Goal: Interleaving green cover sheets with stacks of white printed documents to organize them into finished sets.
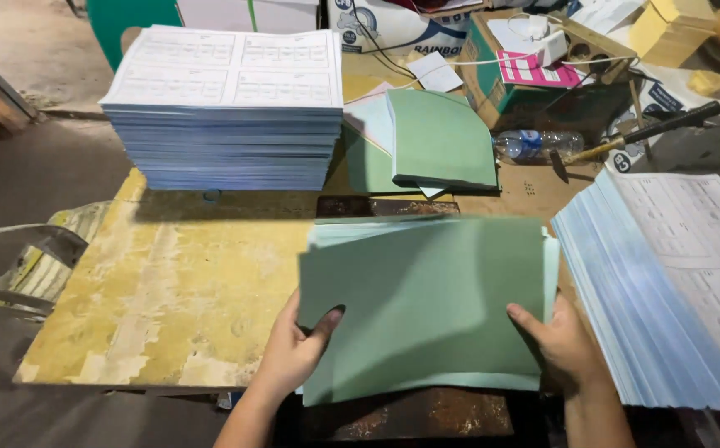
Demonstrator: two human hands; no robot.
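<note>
- holding a bundle of green paper sheets (426, 307) with both hands, low at the near edge of the worn yellow table (177, 290).
- my left hand (294, 348) is clamped on the bundle's left edge, thumb on top of the sheets, fingers hidden under them.
- my right hand (559, 344) is clamped on the right edge the same way, thumb on top.
- the bundle is roughly flat, tilted a bit, top sheet plain green; paler sheet edges peek out at its top and right side.
- just to the right of the bundle: a fanned stack of printed forms (675, 282) with bluish edges, close beside my right hand.
- far left of the table: a tall square stack of printed forms (227, 108), well apart from the hands.
- behind the bundle, mid-table: a second lot of green sheets (439, 141), one sheet curled up, with pale pink and yellow sheets under it.
- further back right: a clear plastic bottle (538, 143) lying on its side, a hammer (642, 134) beside it, and a cardboard box (526, 75) with a pink slip on top.
- can't tell how many sheets are in the bundle.
</note>
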